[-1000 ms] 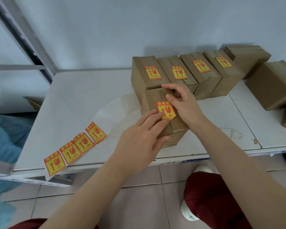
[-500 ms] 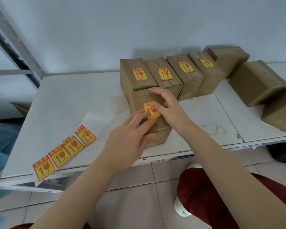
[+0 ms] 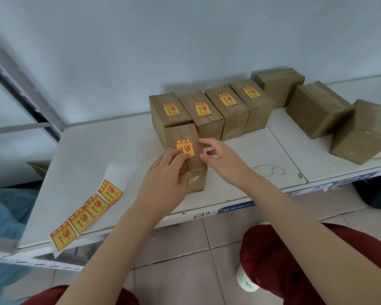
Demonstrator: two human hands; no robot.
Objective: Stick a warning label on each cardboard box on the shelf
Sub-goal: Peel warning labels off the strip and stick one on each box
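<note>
**Item: warning label [image 3: 185,146], red on yellow.** Located on the upper face of the near cardboard box [image 3: 180,133], which is stood at the front of the shelf [image 3: 97,155], just ahead of the far row. The step is judged to be the smoothing-down of the label so that the adhesive takes.

**Left hand [image 3: 163,181].** Reached in from the near left; fingers [image 3: 177,154] are laid nearly straight across the label's near-left corner, pressing it down. Nothing is gripped.

**Right hand [image 3: 227,164].** Held just beside the box's right edge, forefinger and thumb curved and apart, nothing enclosed. It is probably placed to steady the box; firm contact cannot be told.

**Row of four labelled boxes [image 3: 209,124].** Set side by side along the far wall, labels upward; judged done.

**Three unlabelled boxes [image 3: 317,108].** Grouped loosely at the far right, well apart from the hands; judged outstanding.

**Strip of four spare labels [image 3: 92,209].** Laid on backing paper at the near-left edge of the shelf, within the left hand's reach.
</note>
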